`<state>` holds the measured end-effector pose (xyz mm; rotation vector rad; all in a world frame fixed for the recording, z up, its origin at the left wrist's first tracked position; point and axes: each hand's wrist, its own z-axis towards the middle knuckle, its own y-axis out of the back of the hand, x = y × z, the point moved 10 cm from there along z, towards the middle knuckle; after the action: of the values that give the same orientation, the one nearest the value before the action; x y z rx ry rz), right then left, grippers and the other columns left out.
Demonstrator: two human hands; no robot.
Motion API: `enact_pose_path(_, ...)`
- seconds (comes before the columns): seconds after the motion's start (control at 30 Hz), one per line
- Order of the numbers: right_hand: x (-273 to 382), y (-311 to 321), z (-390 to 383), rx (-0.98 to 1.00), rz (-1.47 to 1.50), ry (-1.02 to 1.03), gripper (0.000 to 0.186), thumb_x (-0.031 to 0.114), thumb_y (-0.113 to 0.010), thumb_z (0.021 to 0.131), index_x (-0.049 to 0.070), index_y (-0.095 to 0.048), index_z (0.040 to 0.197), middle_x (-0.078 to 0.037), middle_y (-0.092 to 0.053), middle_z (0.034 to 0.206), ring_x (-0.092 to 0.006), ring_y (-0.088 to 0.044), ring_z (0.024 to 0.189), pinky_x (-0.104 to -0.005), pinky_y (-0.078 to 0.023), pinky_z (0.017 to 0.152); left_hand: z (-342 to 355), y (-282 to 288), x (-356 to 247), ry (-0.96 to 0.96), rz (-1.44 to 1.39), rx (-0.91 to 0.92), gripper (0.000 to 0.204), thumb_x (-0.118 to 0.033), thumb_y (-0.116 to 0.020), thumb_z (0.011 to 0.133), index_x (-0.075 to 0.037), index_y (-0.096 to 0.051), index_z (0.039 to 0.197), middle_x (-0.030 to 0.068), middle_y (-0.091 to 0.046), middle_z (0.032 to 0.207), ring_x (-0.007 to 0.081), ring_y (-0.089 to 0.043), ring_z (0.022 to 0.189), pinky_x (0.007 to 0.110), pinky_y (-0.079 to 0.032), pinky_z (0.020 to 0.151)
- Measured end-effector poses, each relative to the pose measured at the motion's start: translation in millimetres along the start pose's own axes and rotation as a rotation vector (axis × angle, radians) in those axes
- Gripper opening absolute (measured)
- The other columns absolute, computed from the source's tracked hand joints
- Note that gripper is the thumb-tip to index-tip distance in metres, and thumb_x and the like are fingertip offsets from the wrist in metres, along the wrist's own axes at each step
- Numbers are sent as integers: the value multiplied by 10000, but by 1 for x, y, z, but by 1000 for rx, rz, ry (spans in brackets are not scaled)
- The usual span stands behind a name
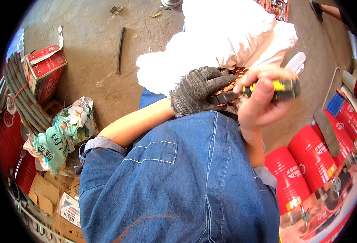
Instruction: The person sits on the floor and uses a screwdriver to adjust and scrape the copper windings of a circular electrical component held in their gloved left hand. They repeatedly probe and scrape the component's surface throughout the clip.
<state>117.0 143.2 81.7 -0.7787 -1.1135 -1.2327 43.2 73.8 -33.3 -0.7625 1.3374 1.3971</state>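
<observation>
We observe the left hand (196, 91), covered by a grey knitted work glove, curled over a bundle of copper-coloured windings (231, 83) that sits at chest height, partly wrapped in white cloth (215, 44); its grip is pressed around the copper, apparently to steady it against the pull of the tool. The bare right hand (263, 101) is clenched tightly on the yellow-and-black handle of a pair of pliers (267, 90), whose dark nose lies touching the copper just beside the gloved fingers. Whether the plier nose is biting a strand we cannot tell, as the glove and the thumb cover that spot. We judge that the glove is worn on the holding side because that hand meets the sharp wire ends, while the bare hand keeps a surer hold of the handle. The work is held close to the body above the blue denim shirt (186, 174), not resting on any bench. On the concrete floor (93, 36) we note a dark metal bar (120, 48) lying well apart from the hands, a red cardboard box (45, 69) beside a coil of grey hoses (22, 95) at the person's left, a flowered plastic bag (65, 133) near them, and red drums (304, 162) at the right.
</observation>
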Motion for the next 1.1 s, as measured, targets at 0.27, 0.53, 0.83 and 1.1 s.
enact_pose_path(0.27,53,27,-13,398,-561,60,173,115,-750,815,1,-655,904,-133,-647,792,-211,-628,650,-314,-523,606,11,15,-3,143,-14,-159,692,-294,-850,663,-114,-625,1292,160,-632,906,325,-645,776,396,-539,702)
enact_pose_path(0.53,60,29,-54,520,-592,49,369,173,-789,815,-40,-676,1094,-69,-583,599,-198,-554,477,-292,-435,456,11,12,-2,180,40,-142,647,-299,-843,654,-100,-647,1238,152,-642,941,335,-651,828,424,-544,730)
enact_pose_path(0.83,53,26,-61,394,-646,147,449,293,-844,776,-65,-700,1006,-77,-622,629,-183,-554,488,-284,-422,449,8,11,-1,151,40,-167,723,-280,-834,631,-127,-623,1305,149,-631,901,331,-649,783,420,-537,709)
enact_pose_path(1.1,60,35,-67,279,-693,107,209,55,-755,772,-62,-711,939,-95,-612,621,-196,-547,475,-295,-413,448,9,6,-8,101,98,-122,745,-267,-853,606,-107,-620,1295,162,-637,927,341,-651,799,416,-544,720)
